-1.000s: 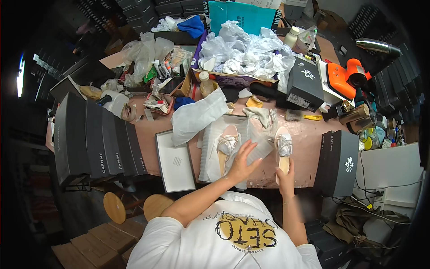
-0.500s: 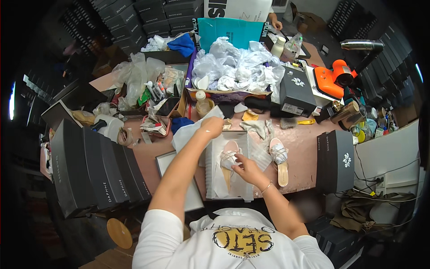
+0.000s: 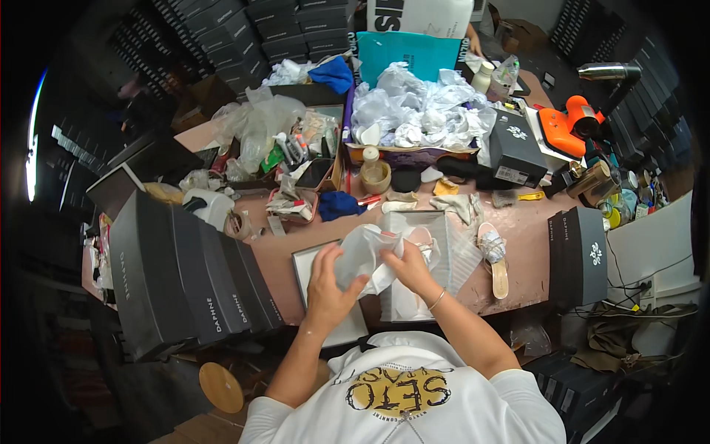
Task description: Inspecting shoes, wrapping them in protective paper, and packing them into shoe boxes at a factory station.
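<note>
Above the near part of the table, a crumpled sheet of white tissue paper (image 3: pixel 361 255) is between my hands. My left hand (image 3: pixel 330 290) cups its near left side, fingers curled and thumb reaching across. On the other side my right hand (image 3: pixel 405 268) pinches the paper's edge. Beneath and right of it lies an open shoe box (image 3: pixel 442 296) lined with white paper. In the box, a sandal (image 3: pixel 423 238) is mostly covered by the paper and my right hand. Its mate, a sandal (image 3: pixel 497 275) with a pale sole and gathered silvery strap, rests on the table right of the box.
Dark shoe boxes (image 3: pixel 166 274) stand in a row at left, with more (image 3: pixel 573 255) at right. A bin of crumpled white paper (image 3: pixel 414 107) fills the back middle. A blue cloth (image 3: pixel 340 206), a jar (image 3: pixel 376 174), a brush (image 3: pixel 510 198) and an orange device (image 3: pixel 566 126) surround the work area.
My left hand has come down and nearer with the paper, now bunched. My right hand has left the sandal in the box and taken hold of the paper. The whole view has shifted.
</note>
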The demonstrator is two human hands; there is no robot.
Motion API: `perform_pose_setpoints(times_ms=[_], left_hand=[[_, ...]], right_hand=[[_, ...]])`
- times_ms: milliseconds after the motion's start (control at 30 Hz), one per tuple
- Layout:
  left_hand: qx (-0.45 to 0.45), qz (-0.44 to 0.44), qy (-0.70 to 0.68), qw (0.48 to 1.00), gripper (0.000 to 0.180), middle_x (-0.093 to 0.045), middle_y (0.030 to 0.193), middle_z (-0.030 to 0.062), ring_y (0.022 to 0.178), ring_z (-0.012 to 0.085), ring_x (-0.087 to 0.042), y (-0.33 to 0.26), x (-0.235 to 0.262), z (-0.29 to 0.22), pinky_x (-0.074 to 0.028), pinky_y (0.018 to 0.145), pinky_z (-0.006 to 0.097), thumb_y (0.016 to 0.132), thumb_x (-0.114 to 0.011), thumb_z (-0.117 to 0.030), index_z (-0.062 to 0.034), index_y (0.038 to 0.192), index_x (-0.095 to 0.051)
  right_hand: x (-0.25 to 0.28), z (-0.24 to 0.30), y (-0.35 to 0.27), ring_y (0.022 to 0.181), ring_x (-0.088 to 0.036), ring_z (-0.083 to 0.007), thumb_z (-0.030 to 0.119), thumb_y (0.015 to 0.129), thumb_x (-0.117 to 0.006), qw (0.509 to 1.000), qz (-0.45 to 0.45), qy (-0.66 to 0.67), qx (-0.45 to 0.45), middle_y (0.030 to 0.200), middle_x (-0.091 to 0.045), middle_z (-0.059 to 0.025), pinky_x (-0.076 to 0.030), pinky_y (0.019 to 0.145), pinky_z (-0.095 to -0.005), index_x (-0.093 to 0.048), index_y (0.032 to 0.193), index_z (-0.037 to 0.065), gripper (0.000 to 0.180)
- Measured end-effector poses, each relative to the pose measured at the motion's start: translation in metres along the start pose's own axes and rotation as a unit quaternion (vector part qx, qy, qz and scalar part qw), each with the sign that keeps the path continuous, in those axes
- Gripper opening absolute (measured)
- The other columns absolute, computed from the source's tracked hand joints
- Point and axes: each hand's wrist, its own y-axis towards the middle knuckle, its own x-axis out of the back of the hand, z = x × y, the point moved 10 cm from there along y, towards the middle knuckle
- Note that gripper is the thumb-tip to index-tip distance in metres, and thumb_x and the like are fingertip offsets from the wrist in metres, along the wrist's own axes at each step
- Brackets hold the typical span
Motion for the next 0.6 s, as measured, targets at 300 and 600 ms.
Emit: perform_pose_setpoints(times_ms=[300, 600], left_hand=[[0.272, -0.046, -0.360, 0.891, 0.033, -0.061, 0.095, 0.0006, 0.075, 0.0053, -0.053, -0.059, 0.002, 0.160, -0.043, 0.066, 0.020, 0.094, -0.054, -0.011, 0.0035, 0.124, -0.055], [0.022, -0.143, -0.043, 0.988, 0.022, -0.058, 0.081, 0.0066, 0.068, 0.0205, -0.054, 0.016, 0.085, 0.045, -0.044, 0.066, 0.027, 0.075, -0.075, -0.009, 0.0041, 0.084, -0.060]], right_hand=[[0.042, -0.062, -0.063, 0.098, -0.062, -0.0242, 0.016, 0.082, -0.065, 0.995, -0.085, -0.025, -0.048, 0.106, -0.061, -0.0218, -0.048, 0.085, -0.0334, -0.032, 0.141, 0.000, 0.069], [0.060, -0.164, -0.067, 0.072, -0.064, -0.0406, 0.012, 0.083, -0.059, 0.935, -0.105, -0.317, -0.123, 0.076, -0.063, -0.0262, -0.049, 0.066, -0.0454, -0.030, 0.140, 0.002, 0.064]])
